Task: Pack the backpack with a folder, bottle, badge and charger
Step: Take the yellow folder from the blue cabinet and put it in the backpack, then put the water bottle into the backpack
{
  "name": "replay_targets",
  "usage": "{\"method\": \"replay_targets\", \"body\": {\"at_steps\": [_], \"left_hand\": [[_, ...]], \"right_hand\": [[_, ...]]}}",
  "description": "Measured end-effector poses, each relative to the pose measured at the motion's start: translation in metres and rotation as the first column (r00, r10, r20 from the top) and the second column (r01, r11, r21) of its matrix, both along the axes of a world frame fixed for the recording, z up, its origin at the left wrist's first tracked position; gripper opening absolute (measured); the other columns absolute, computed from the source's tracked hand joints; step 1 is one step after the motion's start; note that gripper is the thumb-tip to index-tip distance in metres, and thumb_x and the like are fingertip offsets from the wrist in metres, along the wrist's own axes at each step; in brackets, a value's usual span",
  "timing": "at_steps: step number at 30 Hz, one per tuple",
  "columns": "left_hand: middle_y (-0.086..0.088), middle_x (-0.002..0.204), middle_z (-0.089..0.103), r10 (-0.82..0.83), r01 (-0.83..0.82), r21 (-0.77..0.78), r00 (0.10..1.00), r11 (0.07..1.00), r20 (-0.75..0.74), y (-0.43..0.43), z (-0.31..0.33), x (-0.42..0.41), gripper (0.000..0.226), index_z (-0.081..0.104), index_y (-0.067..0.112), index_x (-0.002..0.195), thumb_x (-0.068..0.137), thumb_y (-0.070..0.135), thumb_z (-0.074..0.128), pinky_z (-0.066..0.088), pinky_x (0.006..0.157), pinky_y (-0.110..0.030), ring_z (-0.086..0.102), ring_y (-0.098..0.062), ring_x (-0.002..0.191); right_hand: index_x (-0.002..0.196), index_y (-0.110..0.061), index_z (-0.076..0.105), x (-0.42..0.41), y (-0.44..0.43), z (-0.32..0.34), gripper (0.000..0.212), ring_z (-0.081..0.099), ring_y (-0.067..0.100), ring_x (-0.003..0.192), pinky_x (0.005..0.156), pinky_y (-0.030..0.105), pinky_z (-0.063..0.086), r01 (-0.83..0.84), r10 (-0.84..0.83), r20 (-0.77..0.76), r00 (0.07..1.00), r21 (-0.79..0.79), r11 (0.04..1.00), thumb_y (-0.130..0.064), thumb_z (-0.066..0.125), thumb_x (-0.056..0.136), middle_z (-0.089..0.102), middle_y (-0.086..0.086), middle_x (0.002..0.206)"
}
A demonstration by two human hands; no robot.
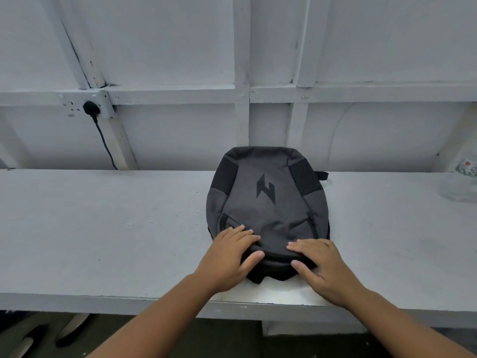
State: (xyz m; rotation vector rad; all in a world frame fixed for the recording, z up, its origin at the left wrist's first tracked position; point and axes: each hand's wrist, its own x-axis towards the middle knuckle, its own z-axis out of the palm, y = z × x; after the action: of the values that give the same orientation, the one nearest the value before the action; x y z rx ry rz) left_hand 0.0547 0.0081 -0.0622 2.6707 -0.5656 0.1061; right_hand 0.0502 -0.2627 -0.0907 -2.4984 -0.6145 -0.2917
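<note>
**Both hands flat on the closed backpack**

Nearest the camera, the left hand (229,257) and right hand (322,264) lie palm-down on the near end of the backpack (268,210), fingers spread and relaxed, pressing the fabric rather than gripping anything. Both forearms reach in from below, angled toward each other.

The backpack lies flat on the white bench (103,228), logo side up, its near end close to the bench's front edge. It looks shut and fairly flat. No folder, badge or charger shows anywhere.

Risks, as I judge them: pulled toward the person, the pack could slide off the front edge; and working a zip with one hand may just drag the limp fabric along.

Far right of the backpack stands a clear bottle (462,182), partly cut off. Far left of it, a black plug (90,108) sits in a wall socket.
</note>
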Motion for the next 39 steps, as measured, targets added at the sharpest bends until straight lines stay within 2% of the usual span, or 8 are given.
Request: {"method": "replay_targets", "body": {"at_steps": [3, 7, 10, 13, 17, 23, 29, 39], "left_hand": [[0.014, 0.152, 0.047, 0.019, -0.018, -0.082, 1.0, 0.996, 0.005, 0.006, 0.014, 0.002, 0.049, 0.048, 0.038, 0.142, 0.099, 0.059, 0.042, 0.024, 0.116, -0.025, 0.037, -0.006, 0.142], [0.015, 0.151, 0.048, 0.005, -0.005, -0.085, 1.0, 0.996, -0.005, 0.011, 0.03, 0.003, 0.048, 0.049, 0.037, 0.141, 0.097, 0.057, 0.05, 0.035, 0.113, -0.026, 0.042, -0.006, 0.139], [0.016, 0.145, 0.054, 0.009, -0.014, -0.257, 1.0, 0.966, -0.022, 0.014, 0.049, 0.006, 0.046, 0.05, 0.036, 0.141, 0.097, 0.05, 0.055, 0.038, 0.105, -0.02, 0.048, -0.004, 0.133], [0.015, 0.133, 0.061, 0.072, -0.051, -0.445, 0.997, 0.894, 0.031, 0.022, 0.087, 0.021, 0.044, 0.049, 0.036, 0.138, 0.097, 0.042, 0.061, 0.045, 0.101, -0.024, 0.056, -0.004, 0.121], [0.016, 0.121, 0.065, 0.107, -0.048, -0.563, 0.992, 0.825, 0.072, 0.031, 0.132, 0.035, 0.039, 0.052, 0.035, 0.134, 0.096, 0.04, 0.063, 0.05, 0.094, -0.025, 0.06, 0.001, 0.106], [0.013, 0.12, 0.066, 0.059, 0.01, -0.58, 0.993, 0.815, 0.1, 0.035, 0.14, 0.036, 0.04, 0.054, 0.031, 0.133, 0.095, 0.037, 0.065, 0.052, 0.099, -0.029, 0.061, -0.002, 0.11], [0.018, 0.119, 0.063, -0.009, 0.058, -0.551, 0.996, 0.832, 0.091, 0.016, 0.134, 0.048, 0.042, 0.054, 0.036, 0.132, 0.093, 0.04, 0.068, 0.05, 0.099, -0.026, 0.059, 0.0, 0.113], [0.017, 0.114, 0.068, -0.071, 0.099, -0.532, 0.995, 0.841, 0.074, -0.126, 0.122, 0.073, 0.036, 0.06, 0.034, 0.128, 0.093, 0.037, 0.066, 0.051, 0.099, -0.027, 0.061, 0.003, 0.109]], "right_hand": [[0.121, -0.042, 0.063, 0.005, 0.006, 0.021, 0.045, 0.048, 0.0, 0.113, 0.097, 0.029, 0.043, 0.035, -0.035, -0.009, 0.999, 0.019, 0.999, -0.068, 0.047, 0.088, 0.061, -0.029, 0.116], [0.12, -0.042, 0.063, 0.008, 0.019, 0.043, 0.045, 0.051, 0.007, 0.113, 0.097, 0.031, 0.045, 0.005, -0.005, -0.011, 1.0, -0.003, 1.0, -0.069, 0.05, 0.085, 0.061, -0.028, 0.117], [0.114, -0.039, 0.067, 0.015, 0.034, 0.067, 0.028, 0.06, 0.001, 0.108, 0.096, 0.03, 0.05, 0.022, -0.022, -0.001, 1.0, 0.185, 0.983, -0.052, 0.061, 0.09, 0.065, -0.028, 0.112], [0.109, -0.033, 0.069, 0.026, 0.048, 0.108, 0.016, 0.064, -0.001, 0.101, 0.088, 0.017, 0.051, 0.079, -0.094, 0.016, 0.995, 0.405, 0.911, -0.034, 0.066, 0.094, 0.07, -0.025, 0.104], [0.109, -0.033, 0.068, 0.036, 0.062, 0.155, 0.014, 0.066, 0.001, 0.093, 0.078, 0.012, 0.05, 0.125, -0.164, 0.02, 0.986, 0.558, 0.82, -0.034, 0.065, 0.096, 0.073, -0.016, 0.103], [0.114, -0.03, 0.067, 0.028, 0.079, 0.169, 0.019, 0.065, 0.001, 0.097, 0.085, 0.022, 0.054, 0.161, -0.181, -0.009, 0.983, 0.508, 0.846, -0.036, 0.065, 0.095, 0.071, -0.017, 0.103], [0.114, -0.028, 0.067, 0.025, 0.069, 0.165, 0.019, 0.064, -0.003, 0.095, 0.077, 0.011, 0.049, 0.221, -0.244, -0.022, 0.969, 0.516, 0.827, -0.034, 0.065, 0.096, 0.071, -0.016, 0.102], [0.117, -0.027, 0.065, 0.042, -0.06, 0.147, 0.022, 0.062, -0.003, 0.1, 0.076, 0.011, 0.048, 0.266, -0.295, -0.041, 0.955, 0.562, 0.783, -0.034, 0.064, 0.096, 0.069, -0.016, 0.107]]}}
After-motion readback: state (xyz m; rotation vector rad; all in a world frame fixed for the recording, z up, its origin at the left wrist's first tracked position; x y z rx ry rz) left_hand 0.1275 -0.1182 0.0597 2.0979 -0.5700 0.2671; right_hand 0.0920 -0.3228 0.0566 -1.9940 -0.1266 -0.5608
